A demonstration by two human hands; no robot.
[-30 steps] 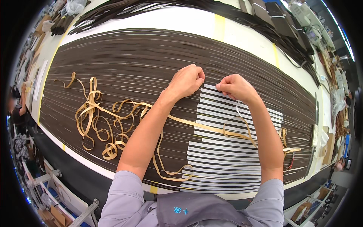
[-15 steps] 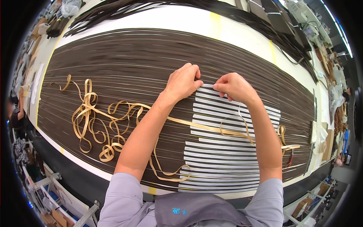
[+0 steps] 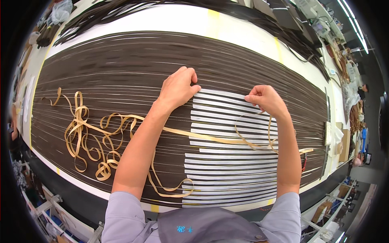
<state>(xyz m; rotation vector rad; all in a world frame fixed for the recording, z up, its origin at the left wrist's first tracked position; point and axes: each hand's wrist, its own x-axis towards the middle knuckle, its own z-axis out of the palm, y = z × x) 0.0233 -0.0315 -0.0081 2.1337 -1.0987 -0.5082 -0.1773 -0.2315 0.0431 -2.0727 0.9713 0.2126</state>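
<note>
Long dark brown strips lie side by side across a white table. On the right half, white strips alternate with the brown ones in a striped block. My left hand is closed, its thumb at the left end of the topmost white strip. My right hand pinches with thumb and forefinger farther right along that strip's upper edge. A tan ribbon crosses the block, and a thin loop of it rises to my right hand; whether the other fingers hold it is hidden.
Tangled tan ribbon coils lie at the left. Scissors with red handles rest beyond my right forearm. A pale block stands near the right edge. Bundled dark strips lie along the far side.
My right hand has slid right along the topmost white strip, widening the gap between my hands. My left hand stays at the strip's end. The whole view has shifted slightly.
</note>
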